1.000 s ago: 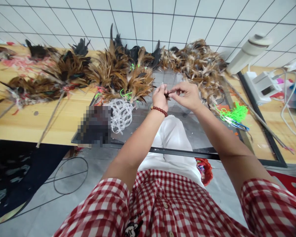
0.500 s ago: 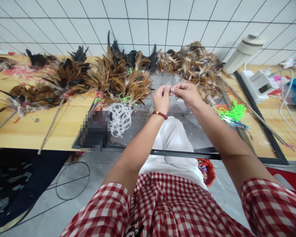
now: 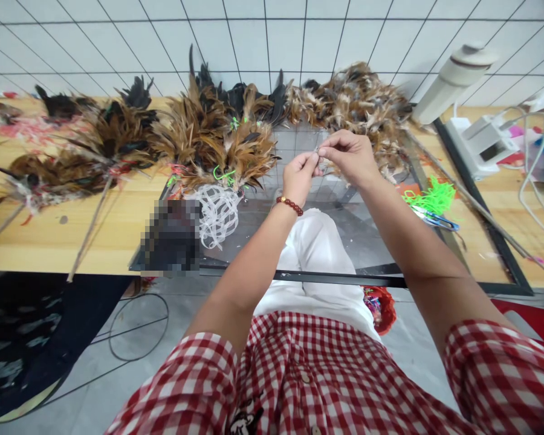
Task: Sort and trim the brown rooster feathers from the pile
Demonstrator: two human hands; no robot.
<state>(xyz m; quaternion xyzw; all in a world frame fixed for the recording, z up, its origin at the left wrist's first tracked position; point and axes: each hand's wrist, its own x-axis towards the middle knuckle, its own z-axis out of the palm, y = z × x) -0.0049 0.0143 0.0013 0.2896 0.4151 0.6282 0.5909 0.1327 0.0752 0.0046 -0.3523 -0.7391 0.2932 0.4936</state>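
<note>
Over the glass panel, my left hand and my right hand meet at their fingertips. Both are closed in a pinch, thumb against fingers. A tiny pale tip shows between them, too small to name. Brown feather bunches with bits of green tie lie just left of my hands. Behind my right hand spreads a heap of loose brown feathers. A tangle of white strips rests on the glass left of my left wrist.
Bright green ties and blue-handled scissors lie right of my right forearm. Beyond are a thin stick, a white bottle and a white power strip. More feather bunches on sticks lie at the left.
My right hand has risen slightly and its fingers are more arched above the left fingertips. Both hands still meet in a pinch. The view has shifted a little.
</note>
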